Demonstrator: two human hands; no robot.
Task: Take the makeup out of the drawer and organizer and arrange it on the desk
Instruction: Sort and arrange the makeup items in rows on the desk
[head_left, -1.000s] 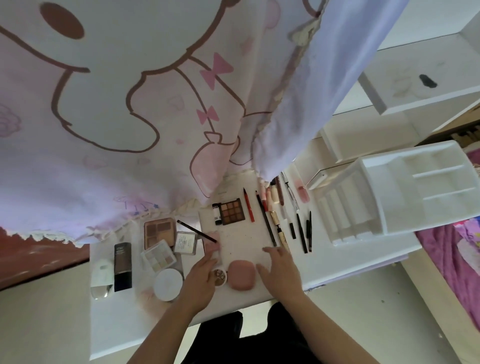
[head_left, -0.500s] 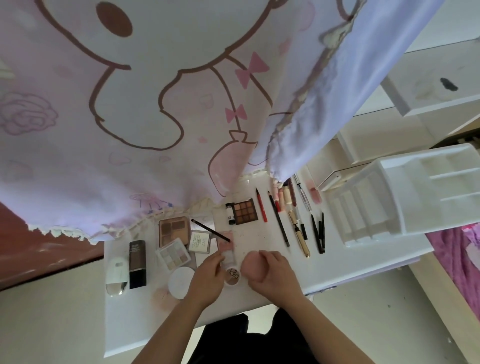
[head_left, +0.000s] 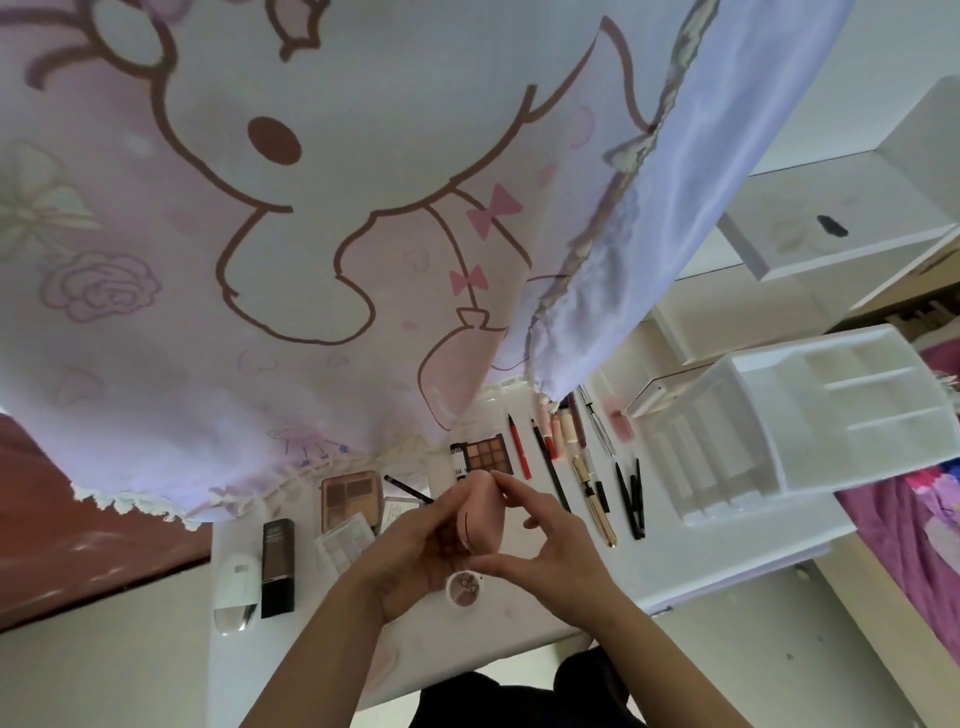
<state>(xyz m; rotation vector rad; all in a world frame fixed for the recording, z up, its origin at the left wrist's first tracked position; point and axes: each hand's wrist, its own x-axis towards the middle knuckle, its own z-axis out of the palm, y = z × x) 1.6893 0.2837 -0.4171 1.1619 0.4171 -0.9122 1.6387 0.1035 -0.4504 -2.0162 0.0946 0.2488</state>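
Observation:
A pink compact case (head_left: 480, 512) is lifted above the white desk (head_left: 524, 618), held on edge between both hands. My left hand (head_left: 415, 551) cups its left side and my right hand (head_left: 545, 545) pinches its top and bottom. Just below it a small round jar (head_left: 464, 588) stands on the desk. Laid out behind are a dark eyeshadow palette (head_left: 487, 453), a brown palette (head_left: 349, 498), a clear palette (head_left: 343, 540), a red pencil (head_left: 519, 446), several pencils and tubes (head_left: 597, 483), a dark foundation bottle (head_left: 278, 566) and a white bottle (head_left: 235, 592).
A white plastic organizer (head_left: 810, 421) with empty compartments stands at the desk's right end. A large cartoon-print curtain (head_left: 311, 234) hangs over the back of the desk. A white shelf (head_left: 831, 239) is at the upper right and pink bedding (head_left: 914, 525) at the right.
The pink compact lay flat on the desk; both hands closed on it and raised it upright. The view shifted closer and lower.

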